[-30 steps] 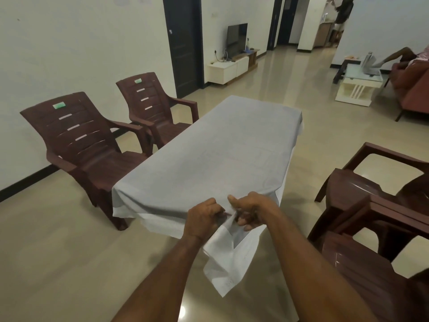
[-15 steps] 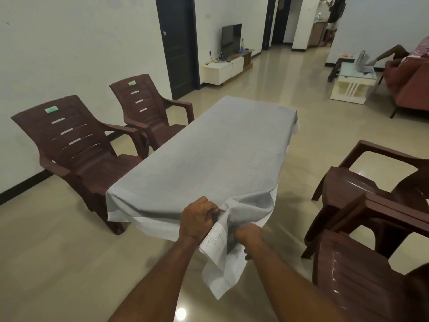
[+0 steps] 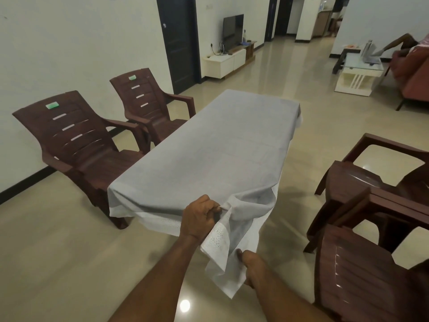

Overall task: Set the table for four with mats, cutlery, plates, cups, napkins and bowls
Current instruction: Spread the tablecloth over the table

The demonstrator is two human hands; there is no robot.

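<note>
A long table stands in front of me under a pale grey tablecloth (image 3: 209,159) with a white lace border. My left hand (image 3: 199,217) grips a bunched fold of the cloth at the table's near edge. Lower down, my right hand (image 3: 251,263) holds the hanging corner of the cloth, pulled down toward the floor. The cloth lies flat over the rest of the tabletop, and nothing stands on it.
Two brown plastic chairs (image 3: 76,140) (image 3: 148,103) stand along the table's left side by the wall. Two more brown chairs (image 3: 371,182) (image 3: 362,270) are at the right, close to me. Farther back are a TV cabinet (image 3: 225,61), a white coffee table (image 3: 357,75) and a red sofa (image 3: 415,73).
My right hand has slid down from beside the left hand along the hanging corner of the cloth. The left hand keeps its grip at the table's edge.
</note>
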